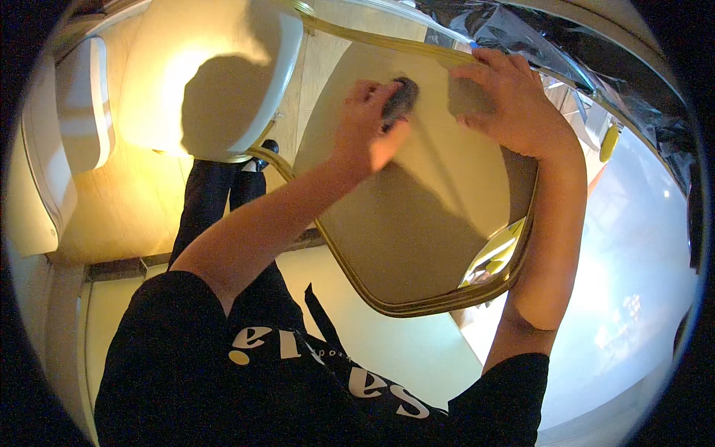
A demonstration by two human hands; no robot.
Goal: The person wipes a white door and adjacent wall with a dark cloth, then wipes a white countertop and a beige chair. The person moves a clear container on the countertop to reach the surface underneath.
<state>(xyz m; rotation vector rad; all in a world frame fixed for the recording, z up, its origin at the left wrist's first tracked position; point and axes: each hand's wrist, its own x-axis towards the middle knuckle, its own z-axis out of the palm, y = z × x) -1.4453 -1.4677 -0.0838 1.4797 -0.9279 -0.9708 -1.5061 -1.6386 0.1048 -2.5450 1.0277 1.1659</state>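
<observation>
A gold-rimmed panel (402, 240) with a smooth, partly reflective surface, perhaps a mirror, is tilted in front of my body. My left hand (363, 131) grips a dark pad (402, 98) against or just above the panel's face; motion blurs both. On the far right rim rests my right hand (514, 109), its fingers over the edge and its thumb spread on the near side. A greyish patch (472, 95) shows between that thumb and the fingers; I cannot tell whether it is a shadow or an object. A bright reflection or gap fills the panel's lower right corner.
Crumpled dark plastic sheeting (514, 33) runs along the top right. A glossy pale blue surface (631, 251) spreads at the right, with a yellow object (609, 142) beside it. Pale curved pieces (84, 106) stand at the left over a wood-look floor (134, 212).
</observation>
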